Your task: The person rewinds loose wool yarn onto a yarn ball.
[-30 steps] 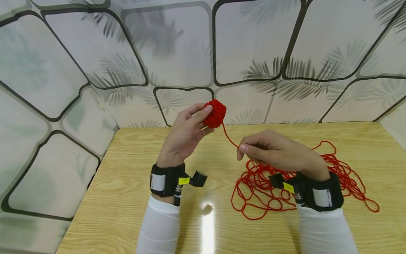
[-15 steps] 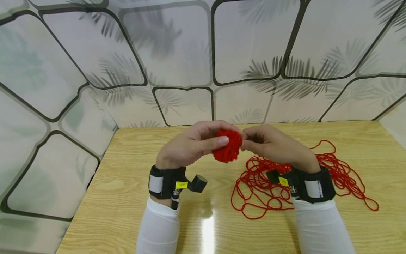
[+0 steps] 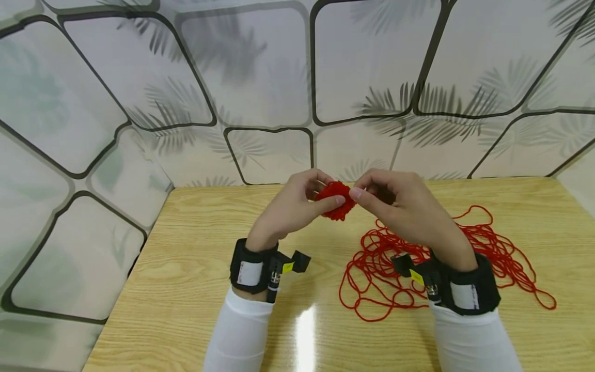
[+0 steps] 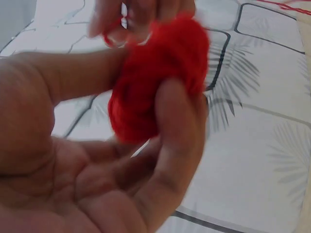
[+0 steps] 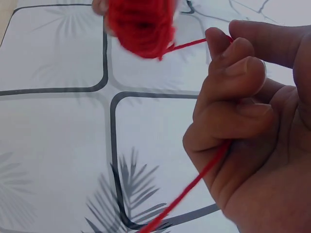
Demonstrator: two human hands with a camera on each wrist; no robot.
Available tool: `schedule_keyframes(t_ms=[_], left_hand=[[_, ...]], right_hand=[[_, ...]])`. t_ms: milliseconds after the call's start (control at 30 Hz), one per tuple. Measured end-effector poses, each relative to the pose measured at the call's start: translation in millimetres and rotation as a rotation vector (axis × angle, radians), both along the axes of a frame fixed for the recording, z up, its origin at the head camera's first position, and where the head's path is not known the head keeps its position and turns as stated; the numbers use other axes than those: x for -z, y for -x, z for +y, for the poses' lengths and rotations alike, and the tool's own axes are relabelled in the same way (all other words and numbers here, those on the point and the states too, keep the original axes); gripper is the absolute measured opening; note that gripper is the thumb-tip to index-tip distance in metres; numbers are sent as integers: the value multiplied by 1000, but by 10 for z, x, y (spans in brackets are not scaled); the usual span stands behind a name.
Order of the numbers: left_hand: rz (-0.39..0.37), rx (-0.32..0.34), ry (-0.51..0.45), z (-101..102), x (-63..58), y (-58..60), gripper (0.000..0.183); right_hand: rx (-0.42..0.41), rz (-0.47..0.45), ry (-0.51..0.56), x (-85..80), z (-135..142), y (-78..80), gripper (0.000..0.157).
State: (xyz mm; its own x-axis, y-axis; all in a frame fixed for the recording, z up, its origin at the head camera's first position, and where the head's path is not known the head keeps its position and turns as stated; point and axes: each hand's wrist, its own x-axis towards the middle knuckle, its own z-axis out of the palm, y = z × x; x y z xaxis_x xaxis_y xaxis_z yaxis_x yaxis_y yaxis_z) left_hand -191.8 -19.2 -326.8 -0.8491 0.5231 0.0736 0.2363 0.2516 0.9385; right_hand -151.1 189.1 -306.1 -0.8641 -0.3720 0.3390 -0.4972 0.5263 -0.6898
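The left grip (image 3: 295,204) is pinching the ball (image 4: 160,63); beside it, the right grip (image 3: 409,201) is pinching yarn (image 5: 189,186), apparently winding, the next turn calling for steady tension.

On my remote feed I see white, close-fitting sleeves (image 3: 238,330) on both arms and broad black wrist straps (image 3: 266,253) with white patches (image 3: 249,273). Each strap carries an angular black camera block (image 3: 301,261), a yellow label (image 3: 287,267) I can't read and a dark connector (image 3: 272,284); the hands (image 3: 294,207) are bare.

Two hands (image 3: 293,204) (image 3: 411,209), one yarn ball (image 5: 141,25), one yarn heap (image 3: 378,249), two wristbands (image 3: 252,268) (image 3: 467,292) and two sleeves (image 3: 239,330) (image 3: 471,338) show.
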Motion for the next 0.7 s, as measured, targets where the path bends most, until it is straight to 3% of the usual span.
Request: schedule_keyframes(t_ms=[133, 267, 367, 533, 633, 700], left_hand=[[11, -144, -158, -3, 30, 54, 28], [-70, -189, -423, -6, 5, 73, 35], [-180, -149, -645, -10, -34, 66, 40], [-360, -39, -927, -1, -97, 42, 41], [-437, 57, -1008, -12, -128, 28, 40], [-463, 132, -996, -36, -149, 9, 38]], right_hand=[[-59, 11, -3, -20, -21, -37, 10], [-146, -20, 14, -10, -62, -43, 8], [-182, -46, 25, 18, -103, -24, 9], [-233, -111, 35, 79, -173, 21, 17], [-270, -149, 43, 115, -190, 53, 21], [-280, -168, 47, 137, -183, 80, 22]])
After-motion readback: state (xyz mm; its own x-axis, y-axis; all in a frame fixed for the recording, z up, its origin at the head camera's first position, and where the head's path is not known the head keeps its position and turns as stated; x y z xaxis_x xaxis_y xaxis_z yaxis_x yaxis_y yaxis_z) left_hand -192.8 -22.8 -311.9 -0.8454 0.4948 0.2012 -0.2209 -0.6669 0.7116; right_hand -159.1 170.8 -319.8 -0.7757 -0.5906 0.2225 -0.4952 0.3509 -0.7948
